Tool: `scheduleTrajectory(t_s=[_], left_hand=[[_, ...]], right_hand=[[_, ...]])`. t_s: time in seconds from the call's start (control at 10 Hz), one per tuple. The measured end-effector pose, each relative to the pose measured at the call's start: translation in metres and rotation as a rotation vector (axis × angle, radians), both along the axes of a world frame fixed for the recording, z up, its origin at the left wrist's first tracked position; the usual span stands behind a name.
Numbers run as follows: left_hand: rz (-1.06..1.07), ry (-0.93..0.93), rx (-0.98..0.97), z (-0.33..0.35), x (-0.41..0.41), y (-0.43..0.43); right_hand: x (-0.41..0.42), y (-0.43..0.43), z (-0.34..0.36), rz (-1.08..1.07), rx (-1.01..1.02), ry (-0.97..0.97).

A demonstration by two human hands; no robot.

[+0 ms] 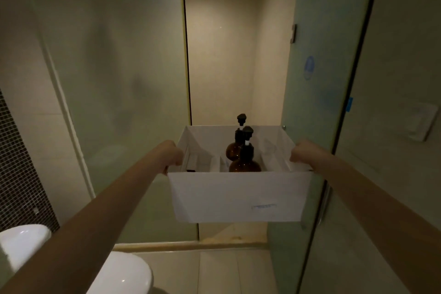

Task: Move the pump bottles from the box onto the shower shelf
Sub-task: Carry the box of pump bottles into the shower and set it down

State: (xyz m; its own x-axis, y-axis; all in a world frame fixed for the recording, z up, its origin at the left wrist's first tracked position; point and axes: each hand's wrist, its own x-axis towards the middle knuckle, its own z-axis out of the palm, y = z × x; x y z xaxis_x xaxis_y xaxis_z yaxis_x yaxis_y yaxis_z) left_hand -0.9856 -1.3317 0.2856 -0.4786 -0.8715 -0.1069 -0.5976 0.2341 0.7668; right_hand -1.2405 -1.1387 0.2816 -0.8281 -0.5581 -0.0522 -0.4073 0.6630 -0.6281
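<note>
Amber pump bottles (pixel 241 154), both upright near the middle of a white box (pixel 238 194), are not yet unloaded: the left hand (pixel 172 154) and right hand (pixel 301 153) clasp its side edges, facing the open shower, with no shelf in view.

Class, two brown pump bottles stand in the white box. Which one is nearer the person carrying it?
The front pump bottle, lower in view, against the box's near wall. The rear pump bottle stands behind it, partly hidden.

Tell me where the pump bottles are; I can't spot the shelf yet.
Head view, centre: both pump bottles stand inside the white box, held between left hand and right hand.
</note>
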Motion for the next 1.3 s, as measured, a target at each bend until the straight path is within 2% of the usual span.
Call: scheduleTrajectory(t_s=[0.1, 0.5, 0.7, 1.1, 1.3], left_hand=[[-0.019, -0.014, 0.019, -0.005, -0.025, -0.031], [-0.010, 0.031, 0.025, -0.014, -0.153, -0.166], [-0.021, -0.003, 0.016, -0.020, -0.218, -0.240], [-0.083, -0.032, 0.007, -0.048, -0.337, -0.389], [-0.114, -0.014, -0.015, -0.042, -0.404, -0.461]], right_hand=[[-0.031, -0.033, -0.005, 0.041, 0.048, -0.027], [-0.173, -0.175, -0.022, 0.044, 0.025, -0.007], [-0.228, -0.238, -0.027, 0.074, 0.008, -0.037], [-0.334, -0.368, -0.051, 0.005, -0.022, -0.114], [-0.388, -0.430, -0.051, -0.017, -0.024, -0.071]])
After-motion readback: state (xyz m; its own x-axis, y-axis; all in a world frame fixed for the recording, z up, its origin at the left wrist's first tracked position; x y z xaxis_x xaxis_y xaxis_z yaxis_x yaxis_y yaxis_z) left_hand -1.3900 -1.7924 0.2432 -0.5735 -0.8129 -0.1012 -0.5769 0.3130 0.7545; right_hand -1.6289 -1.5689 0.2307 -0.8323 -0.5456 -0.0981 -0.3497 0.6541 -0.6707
